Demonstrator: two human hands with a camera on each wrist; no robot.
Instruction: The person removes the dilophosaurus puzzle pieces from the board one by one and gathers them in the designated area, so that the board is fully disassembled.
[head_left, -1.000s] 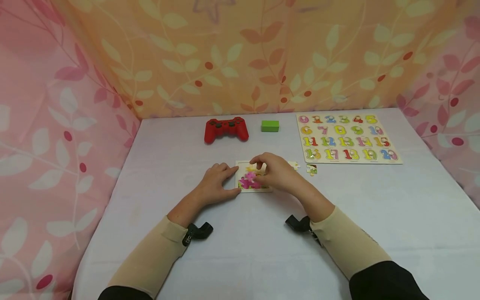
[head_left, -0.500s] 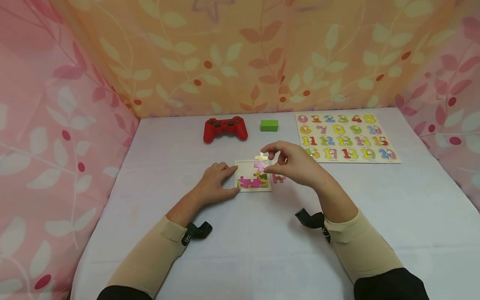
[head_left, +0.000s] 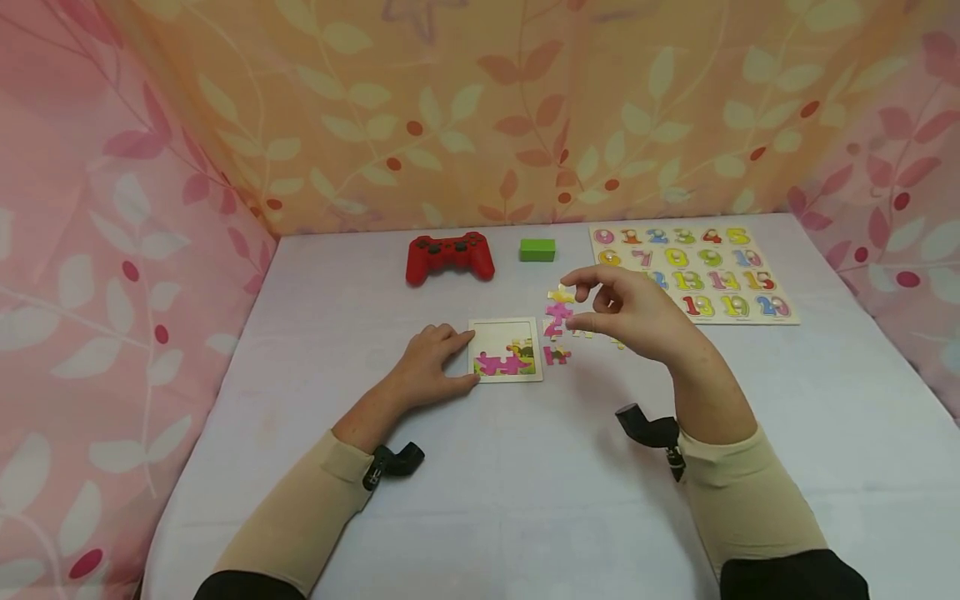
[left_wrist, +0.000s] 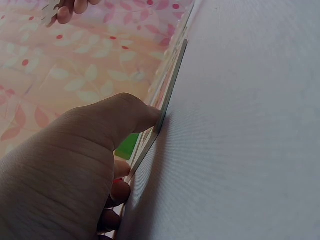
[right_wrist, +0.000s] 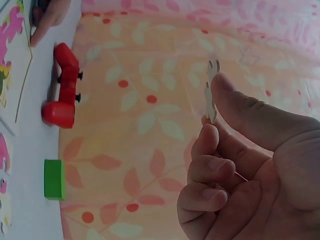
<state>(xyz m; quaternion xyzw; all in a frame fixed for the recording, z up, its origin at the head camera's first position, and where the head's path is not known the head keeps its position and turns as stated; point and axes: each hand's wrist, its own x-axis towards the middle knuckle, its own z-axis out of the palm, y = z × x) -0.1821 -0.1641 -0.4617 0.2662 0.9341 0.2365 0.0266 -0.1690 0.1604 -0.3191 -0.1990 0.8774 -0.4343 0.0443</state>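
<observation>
My left hand point(head_left: 431, 367) grips the left side of a small square jigsaw puzzle board point(head_left: 540, 367), thumb at the near corner and index finger at the far one. In the left wrist view, the thumb point(left_wrist: 135, 117) lies against the board's edge. Pink, green and yellow pieces point(head_left: 502, 364) fill the board's near and right parts; its upper left shows bare. Raised to the right of the board, my right hand point(head_left: 630, 308) pinches a pink and yellow jigsaw piece point(head_left: 559, 310). The right wrist view has that piece point(right_wrist: 212, 95) edge-on between thumb and fingers.
Loose jigsaw pieces point(head_left: 557, 356) lie right of the board, partly under the right hand. Farther back are a red game controller point(head_left: 450, 257), a green block point(head_left: 537, 250) and a number puzzle board point(head_left: 761, 310). Patterned cloth point(head_left: 420, 108) walls in the white table.
My right hand has lifted the pink and yellow piece off the puzzle board and carried it right and away from me. The left hand keeps its place on the board.
</observation>
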